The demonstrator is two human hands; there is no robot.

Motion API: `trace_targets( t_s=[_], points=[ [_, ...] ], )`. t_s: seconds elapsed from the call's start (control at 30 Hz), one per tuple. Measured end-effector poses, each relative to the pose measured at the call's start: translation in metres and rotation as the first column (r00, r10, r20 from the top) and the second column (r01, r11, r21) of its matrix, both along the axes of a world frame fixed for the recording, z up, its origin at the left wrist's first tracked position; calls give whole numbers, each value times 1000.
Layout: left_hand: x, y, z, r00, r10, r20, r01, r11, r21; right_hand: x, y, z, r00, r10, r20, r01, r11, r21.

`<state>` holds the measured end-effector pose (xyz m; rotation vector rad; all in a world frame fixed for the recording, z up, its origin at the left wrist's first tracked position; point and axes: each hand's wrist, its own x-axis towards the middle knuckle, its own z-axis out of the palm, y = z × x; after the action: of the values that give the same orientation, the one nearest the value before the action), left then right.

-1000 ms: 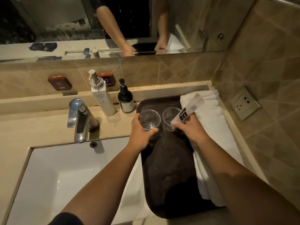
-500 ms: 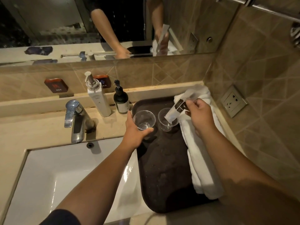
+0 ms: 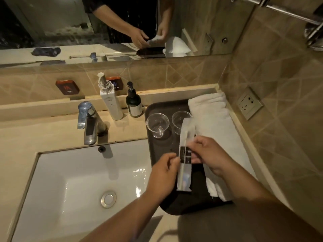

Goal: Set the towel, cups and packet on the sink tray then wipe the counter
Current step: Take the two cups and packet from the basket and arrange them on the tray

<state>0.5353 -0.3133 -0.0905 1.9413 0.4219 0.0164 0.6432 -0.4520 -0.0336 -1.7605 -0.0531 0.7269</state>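
Observation:
A dark tray point(image 3: 158, 149) lies on the counter right of the sink. Two clear plastic cups stand upright at its far end, one on the left point(image 3: 157, 124) and one on the right point(image 3: 178, 121). A folded white towel point(image 3: 215, 126) runs along the tray's right side. Both my hands hold a long white packet point(image 3: 185, 165) with a black label above the tray's middle. My right hand point(image 3: 208, 155) pinches it at the label from the right; my left hand point(image 3: 163, 172) grips its left edge.
The white basin point(image 3: 73, 179) and chrome faucet point(image 3: 88, 123) lie to the left. A white pump bottle point(image 3: 110, 102) and a dark pump bottle point(image 3: 133, 103) stand at the back ledge. A wall socket point(image 3: 249, 103) and tiled wall close off the right side.
My left hand let go of the left cup and came back to the packet. My right hand drew the packet from over the cups toward me, above the tray's middle.

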Motion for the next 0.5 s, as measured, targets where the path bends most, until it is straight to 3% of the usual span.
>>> trace_targets(
  t_s=[0.13,0.23,0.33,0.5],
  points=[
    [-13,-13,-23,991,-18,-129,22,1000,23,-10,3,-45,995,9,-95,-20,993,-115],
    [-15,-16,-37,985,3,-172,9,998,65,-11,8,-68,996,-13,-85,-5,977,-212],
    [-8,-17,-48,980,1,-201,27,990,136,-9,13,-82,1000,-26,17,30,944,-328],
    [2,-20,-60,976,-13,-217,59,976,209,-4,18,-93,971,118,206,4,861,-509]
  ],
)
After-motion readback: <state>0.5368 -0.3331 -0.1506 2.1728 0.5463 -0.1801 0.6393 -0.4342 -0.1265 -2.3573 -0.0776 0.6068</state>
